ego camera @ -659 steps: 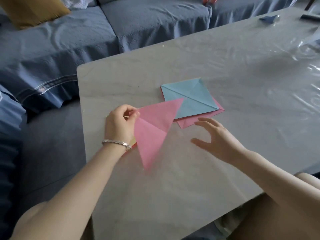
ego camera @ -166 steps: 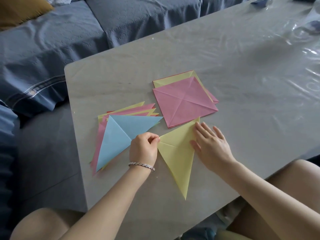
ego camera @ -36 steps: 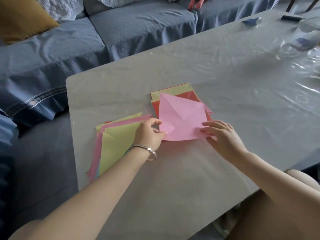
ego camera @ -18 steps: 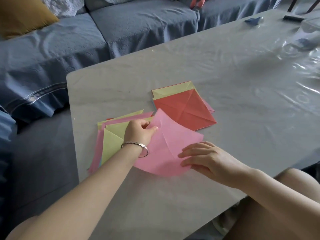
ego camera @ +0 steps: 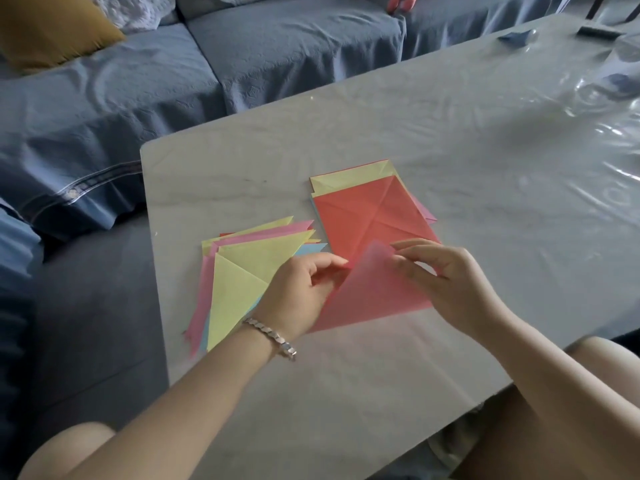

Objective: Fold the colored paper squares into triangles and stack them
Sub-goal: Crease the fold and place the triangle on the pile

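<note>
A pink paper sheet (ego camera: 372, 294) is bent over into a triangle shape between my hands, its tip pointing away from me. My left hand (ego camera: 301, 289) pinches its left edge near the tip. My right hand (ego camera: 446, 275) pinches the tip from the right with thumb and fingers. To the left lies a fanned stack of folded triangles (ego camera: 239, 275), a yellow one on top. Behind my hands sits a stack of unfolded squares (ego camera: 363, 209), a creased red one on top, with yellow and pink edges showing beneath.
The grey table (ego camera: 485, 150) is covered with clear plastic film. A blue sofa (ego camera: 207, 64) with a mustard cushion (ego camera: 45, 29) runs along the far and left sides. Small blue and dark items (ego camera: 516, 36) lie at the table's far right.
The pink sheet lay flat and curved under both hands half a second ago. Now its near corner is brought up onto the far one, and both hands pinch near the tip.
</note>
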Available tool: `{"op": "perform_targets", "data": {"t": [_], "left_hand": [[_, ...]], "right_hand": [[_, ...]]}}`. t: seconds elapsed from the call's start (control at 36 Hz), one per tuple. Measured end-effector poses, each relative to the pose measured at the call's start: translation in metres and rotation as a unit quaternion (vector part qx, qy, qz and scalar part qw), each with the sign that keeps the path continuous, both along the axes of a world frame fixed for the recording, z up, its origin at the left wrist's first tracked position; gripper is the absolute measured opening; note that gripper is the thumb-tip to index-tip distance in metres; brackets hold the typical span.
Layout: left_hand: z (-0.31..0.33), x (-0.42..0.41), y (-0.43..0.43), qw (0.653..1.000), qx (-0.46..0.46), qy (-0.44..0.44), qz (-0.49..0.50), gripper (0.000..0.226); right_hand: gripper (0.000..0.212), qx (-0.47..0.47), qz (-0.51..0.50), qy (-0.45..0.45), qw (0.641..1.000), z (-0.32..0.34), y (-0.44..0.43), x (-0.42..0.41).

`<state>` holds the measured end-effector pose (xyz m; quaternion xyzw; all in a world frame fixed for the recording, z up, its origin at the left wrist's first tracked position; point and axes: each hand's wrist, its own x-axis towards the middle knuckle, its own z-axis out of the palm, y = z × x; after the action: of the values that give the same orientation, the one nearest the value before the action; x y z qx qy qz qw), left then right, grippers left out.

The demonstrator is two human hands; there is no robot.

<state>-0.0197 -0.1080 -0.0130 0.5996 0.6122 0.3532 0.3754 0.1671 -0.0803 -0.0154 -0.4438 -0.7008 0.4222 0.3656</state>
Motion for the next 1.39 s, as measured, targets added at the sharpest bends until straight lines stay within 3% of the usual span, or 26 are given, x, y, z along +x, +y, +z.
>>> {"op": "perform_targets", "data": {"t": [0.11, 0.25, 0.53, 0.86, 1.06, 1.39], "left_hand": [[0.006, 0.002, -0.007, 1.000, -0.008, 0.010, 0.008, 0.019], [0.020, 0.012, -0.015, 0.996, 0.059, -0.028, 0.065, 0.025], [0.016, 0.024, -0.019, 0.977, 0.157, -0.004, 0.145, 0.014], [0.013, 0.023, -0.020, 0.974, 0.186, 0.010, 0.130, 0.019], [0.014, 0.023, -0.019, 0.976, 0.178, 0.004, 0.124, 0.018], [0.014, 0.022, -0.019, 0.975, 0.191, 0.016, 0.113, 0.013]], "right_hand": [[0.028, -0.026, -0.042, 0.024, 0.999, 0.001, -0.007, -0.005], [0.020, -0.062, -0.075, 0.055, 0.994, 0.005, -0.016, -0.010], [0.020, -0.050, -0.132, 0.082, 0.987, 0.008, -0.024, -0.017], [0.015, -0.093, -0.148, 0.166, 0.971, 0.011, -0.032, -0.021], [0.027, -0.072, -0.151, 0.165, 0.972, 0.012, -0.031, -0.021], [0.026, -0.083, -0.149, 0.165, 0.972, 0.009, -0.031, -0.021]]}}
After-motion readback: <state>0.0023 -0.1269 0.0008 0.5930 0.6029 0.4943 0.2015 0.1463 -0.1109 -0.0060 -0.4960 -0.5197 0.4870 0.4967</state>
